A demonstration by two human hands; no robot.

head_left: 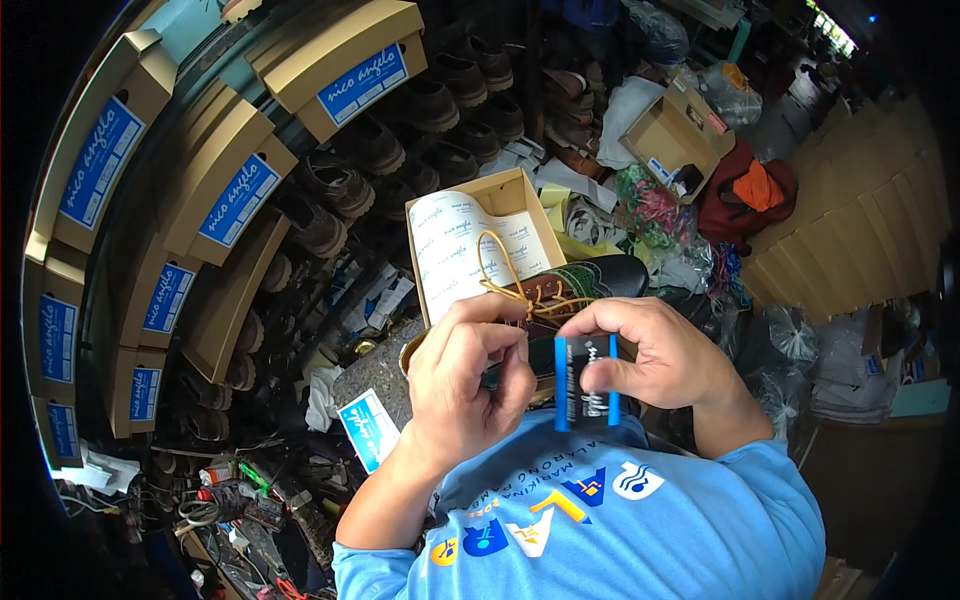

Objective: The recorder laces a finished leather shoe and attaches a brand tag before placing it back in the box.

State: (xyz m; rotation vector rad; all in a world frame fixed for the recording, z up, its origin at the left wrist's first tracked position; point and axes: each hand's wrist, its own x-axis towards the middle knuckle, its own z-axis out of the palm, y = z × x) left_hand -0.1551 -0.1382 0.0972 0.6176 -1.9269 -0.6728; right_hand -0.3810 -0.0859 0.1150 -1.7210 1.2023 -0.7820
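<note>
My right hand (655, 350) grips a black hang tag (585, 385) with blue edges between thumb and fingers. My left hand (465, 375) is closed in a pinch beside the tag; what its fingertips hold, if anything, is too small to make out. Just beyond both hands lies a dark leather shoe (610, 275) with green and brown parts. Its yellow laces (500, 265) stand up in a loose loop near my left fingers. My hands hide part of the shoe. Behind it sits an open cardboard shoe box (545, 205) with printed tissue paper (460, 235) inside.
A blue and white card (368, 428) lies by my left forearm. Stacked shoe boxes (225, 180) and rows of dark shoes (420, 105) fill the left side. Tools and cords (240, 510) clutter the lower left. Another open box (670, 130), a red bag (745, 190) and cardboard (850, 210) stand right.
</note>
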